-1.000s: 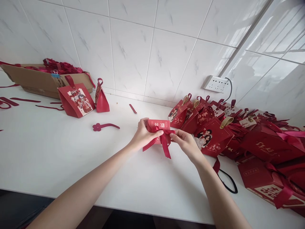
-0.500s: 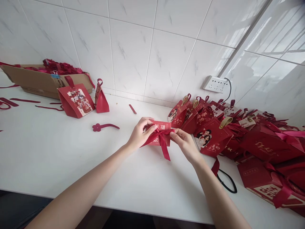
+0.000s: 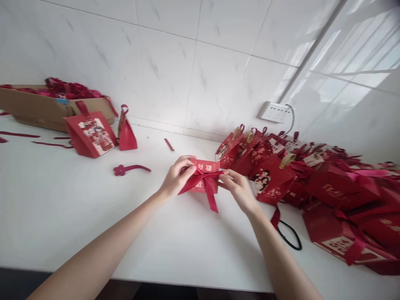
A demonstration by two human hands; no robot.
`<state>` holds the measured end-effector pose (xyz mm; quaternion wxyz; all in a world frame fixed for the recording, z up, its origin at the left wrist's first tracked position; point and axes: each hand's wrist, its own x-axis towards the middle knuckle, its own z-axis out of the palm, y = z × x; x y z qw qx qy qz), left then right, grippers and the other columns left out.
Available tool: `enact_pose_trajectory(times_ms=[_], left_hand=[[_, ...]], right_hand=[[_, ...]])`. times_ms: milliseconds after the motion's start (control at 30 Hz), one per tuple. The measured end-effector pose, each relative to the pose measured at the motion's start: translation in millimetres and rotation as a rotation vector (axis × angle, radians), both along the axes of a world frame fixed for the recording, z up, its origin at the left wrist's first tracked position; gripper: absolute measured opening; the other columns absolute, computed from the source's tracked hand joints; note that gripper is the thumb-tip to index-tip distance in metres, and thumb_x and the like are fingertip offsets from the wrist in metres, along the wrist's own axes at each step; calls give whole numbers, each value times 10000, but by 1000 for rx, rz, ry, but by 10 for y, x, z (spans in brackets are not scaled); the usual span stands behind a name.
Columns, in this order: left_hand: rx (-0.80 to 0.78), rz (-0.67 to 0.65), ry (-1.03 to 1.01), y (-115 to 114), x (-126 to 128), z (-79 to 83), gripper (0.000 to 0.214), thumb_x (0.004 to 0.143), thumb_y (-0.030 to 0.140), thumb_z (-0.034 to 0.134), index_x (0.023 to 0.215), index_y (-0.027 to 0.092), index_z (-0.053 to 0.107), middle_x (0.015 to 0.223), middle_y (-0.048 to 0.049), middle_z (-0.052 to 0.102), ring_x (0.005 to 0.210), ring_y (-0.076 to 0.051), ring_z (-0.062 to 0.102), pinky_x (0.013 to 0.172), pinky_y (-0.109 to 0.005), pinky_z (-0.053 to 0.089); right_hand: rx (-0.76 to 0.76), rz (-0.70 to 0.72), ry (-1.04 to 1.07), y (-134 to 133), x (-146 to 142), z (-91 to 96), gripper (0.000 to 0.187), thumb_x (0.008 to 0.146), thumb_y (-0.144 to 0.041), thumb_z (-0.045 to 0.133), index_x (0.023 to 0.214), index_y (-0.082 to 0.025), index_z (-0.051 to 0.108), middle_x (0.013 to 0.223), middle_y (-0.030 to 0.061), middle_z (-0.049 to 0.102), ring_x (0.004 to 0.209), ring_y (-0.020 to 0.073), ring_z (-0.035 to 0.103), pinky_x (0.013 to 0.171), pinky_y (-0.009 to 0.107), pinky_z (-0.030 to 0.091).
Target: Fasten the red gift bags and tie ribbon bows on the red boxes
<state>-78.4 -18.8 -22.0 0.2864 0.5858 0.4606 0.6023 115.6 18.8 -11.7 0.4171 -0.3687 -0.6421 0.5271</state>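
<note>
A small red gift box (image 3: pixel 208 166) with pale printed characters lies on the white table between my hands. Round its middle runs a dark red satin ribbon (image 3: pixel 204 180) tied in a bow, one tail hanging toward me. My left hand (image 3: pixel 177 179) is closed, pinching the bow's left side with thumb and fingers. On the other side, my right hand (image 3: pixel 237 189) pinches the right loop near the box's edge. The underside of the box and the fingertips behind the ribbon are hidden.
Many red gift boxes (image 3: pixel 273 179) crowd the right side. A black loop (image 3: pixel 290 235) lies before them. At left stand a cardboard box (image 3: pixel 34 108) of ribbons and two red bags (image 3: pixel 90 135). A flower-ended strap (image 3: pixel 131 168) and a short strip (image 3: pixel 169 144) lie on the table (image 3: pixel 150 250).
The whole scene has shifted slightly left as the camera turned. Both hands keep their pinch on the bow, which looks almost the same.
</note>
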Motion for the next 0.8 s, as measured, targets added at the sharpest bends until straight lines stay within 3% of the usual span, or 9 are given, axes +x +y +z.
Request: enact_pose_trajectory(times_ms=[200, 367, 533, 800], left_hand=[[-129, 51, -67, -32, 44, 100, 297, 789, 477, 559, 748, 190, 627, 1236, -36, 553, 1006, -224, 567, 717, -249, 481], [-182, 121, 5, -42, 48, 144, 325, 813, 517, 501, 802, 221, 635, 1253, 28, 553, 1024, -209, 548, 727, -246, 490], [-143, 13, 97, 60, -102, 9, 350, 630, 558, 675, 793, 248, 653, 1281, -6, 534, 1122, -260, 531, 746, -265, 543], [-182, -34, 73, 80, -126, 59, 331, 652, 536, 666, 805, 244, 694, 1282, -16, 540, 1108, -254, 548, 713, -241, 551]], right_hand=[[29, -28, 10, 7, -59, 46, 327, 722, -490, 608, 674, -186, 498, 697, 5, 579, 688, 149, 580, 679, 300, 490], [104, -58, -49, 64, -64, -14, 258, 726, -424, 608, 676, -186, 525, 708, 14, 586, 715, 155, 569, 624, 264, 440], [111, -49, -42, 94, -50, -54, 226, 751, -398, 576, 687, -185, 535, 741, 11, 585, 742, 147, 566, 654, 261, 433], [91, -11, 27, 131, -39, -83, 260, 762, -419, 571, 669, -187, 502, 690, 0, 542, 702, 139, 539, 702, 301, 463]])
